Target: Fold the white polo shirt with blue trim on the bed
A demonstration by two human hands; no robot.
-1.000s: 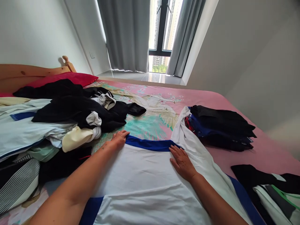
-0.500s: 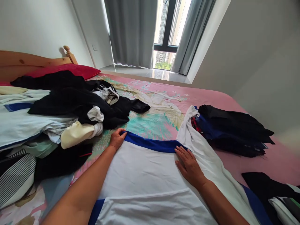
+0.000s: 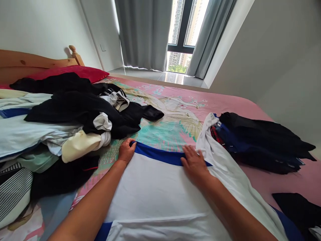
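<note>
1. The bed [image 3: 230, 100] has a pink, flowery sheet. Grey curtains [image 3: 145, 33] hang by a bright window [image 3: 184, 30].
2. The white cloth [image 3: 155, 187] lies on the bed, between messy clothes [image 3: 75, 110] on the left and a dark pile [image 3: 260, 137] on the right.
3. Its blue edge [image 3: 160, 155] faces the window and runs left to right. I cannot tell its long way; the near end is cut off.
4. The left hand [image 3: 126, 150] pinches the blue edge's left corner. The right hand [image 3: 195, 164], a bit blurry, lies flat across the edge.
</note>
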